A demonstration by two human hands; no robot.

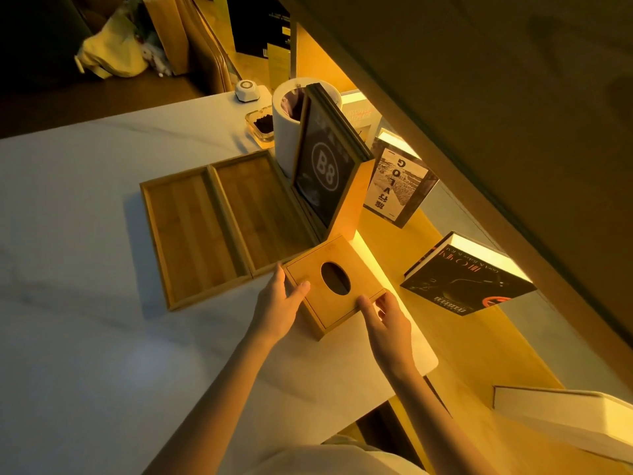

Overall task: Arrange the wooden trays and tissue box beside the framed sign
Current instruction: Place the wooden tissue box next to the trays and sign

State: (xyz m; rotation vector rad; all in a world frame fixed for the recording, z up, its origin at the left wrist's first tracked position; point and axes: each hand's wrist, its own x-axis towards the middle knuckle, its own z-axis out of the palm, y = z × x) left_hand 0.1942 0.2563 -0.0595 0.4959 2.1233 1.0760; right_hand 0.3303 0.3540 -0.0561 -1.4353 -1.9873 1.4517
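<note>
Lying side by side on the white table (85, 269) are two shallow rectangular bamboo trays, the outer tray (191, 240) and the inner tray (255, 210), their long edges touching and both bare inside. One square bamboo tissue box (334, 286) sits at the near end of the inner tray, just beside the foot of the one dark framed sign (323, 173), which stands upright on a wooden base and reads "B8" in a circle. The box has a light wooden lid with a dark oval opening in its middle, and no tissue shows through it. The left hand (279, 303) grips the box's left side, thumb pressed on the lid and fingers curled round the edge. The right hand (387, 318) clasps the near right corner, thumb on top, fingers round the side. Behind the sign stands one white cylindrical bin (286, 138), with one small glass dish (262, 126) of dark bits next to it. Three books show on the lit wooden shelf (445, 337) to the right.
</note>
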